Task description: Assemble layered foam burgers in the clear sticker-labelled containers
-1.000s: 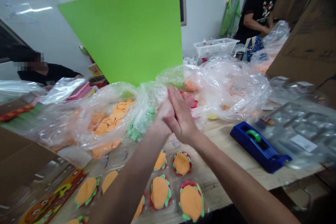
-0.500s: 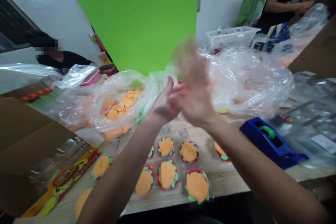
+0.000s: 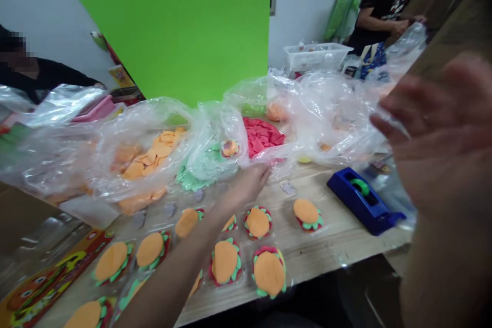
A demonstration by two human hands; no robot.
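Observation:
My left hand (image 3: 254,180) is over the middle of the table, by the front edge of the plastic bag with red pieces (image 3: 263,137). Its fingers look curled, and whatever they hold is hidden. Raised at the right, blurred, my right hand (image 3: 442,118) has its fingers apart and nothing in it. Below the left hand, burger-shaped pieces with orange tops and green and red edges, such as this one (image 3: 269,272), sit in clear trays. Another burger piece (image 3: 306,212) lies further right. A small grey item (image 3: 287,188) is right of my left hand.
A blue tape dispenser (image 3: 365,200) stands on the table (image 3: 319,251) at the right. Bags of orange pieces (image 3: 154,156) and green pieces (image 3: 200,166) lie behind. A burger-printed strip (image 3: 54,277) is front left. Two people are beyond, at left and right.
My hands, close together before, are now apart: the right has swung far right, the left has lowered toward the table. The view has turned right, and the red pieces now show.

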